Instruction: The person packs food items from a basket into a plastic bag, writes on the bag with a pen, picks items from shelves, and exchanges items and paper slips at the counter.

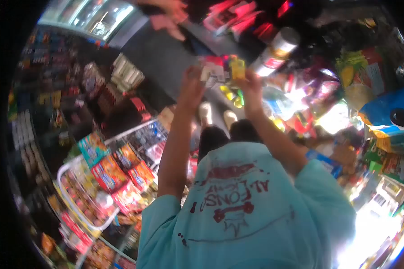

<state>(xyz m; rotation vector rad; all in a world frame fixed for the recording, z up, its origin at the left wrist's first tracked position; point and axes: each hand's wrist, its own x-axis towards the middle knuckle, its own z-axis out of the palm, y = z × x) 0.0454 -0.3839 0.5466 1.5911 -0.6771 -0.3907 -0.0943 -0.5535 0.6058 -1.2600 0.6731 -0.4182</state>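
Holding a cluster of small packs (214,71) out in front of you, you are using both hands, and the cluster is filling the gap between them. Its long axis is running crosswise, from your left hand (192,80) to your right hand (252,85). A yellow pack (237,69) is sitting at the right end, against the right hand and apart from the left; its own longer side is pointing away from you. Your right fingers are pinching that pack, and your left fingers seem to be pinching the cluster's opposite edge, though blur is hiding their tips. Neither hand is lying clearly nearer the cluster as a whole. Your pale shoes (205,114) are showing beneath it. A white canister (278,51) is slanting just beside your right hand, while a white basket (59,179) and bright snack bags (107,172) are lying well apart, off to your left.
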